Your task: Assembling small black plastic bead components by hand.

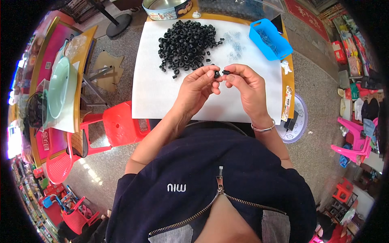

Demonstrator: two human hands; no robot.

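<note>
Over the white sheet [162, 99] on the table, my two hands are close together at chest height. My left hand [198, 85] pinches a small black ring-shaped plastic part [216, 74] between thumb and fingers. In my right hand [246, 83], thumb and forefinger grip another small black plastic piece [225, 72]; the two parts are almost touching. Beyond my hands lies a large heap of black plastic parts [186, 44], short and hollow. To its right, small clear or silvery pieces [234, 44] are spread on the sheet, too small to name.
A blue plastic basket [259, 30] with more tiny pieces stands at the table's right. At the back are a round tin [167, 12] and a clear box [239, 7]. A red stool [121, 123] is left of the table; a white-purple round lid or basin [298, 121] sits lower right.
</note>
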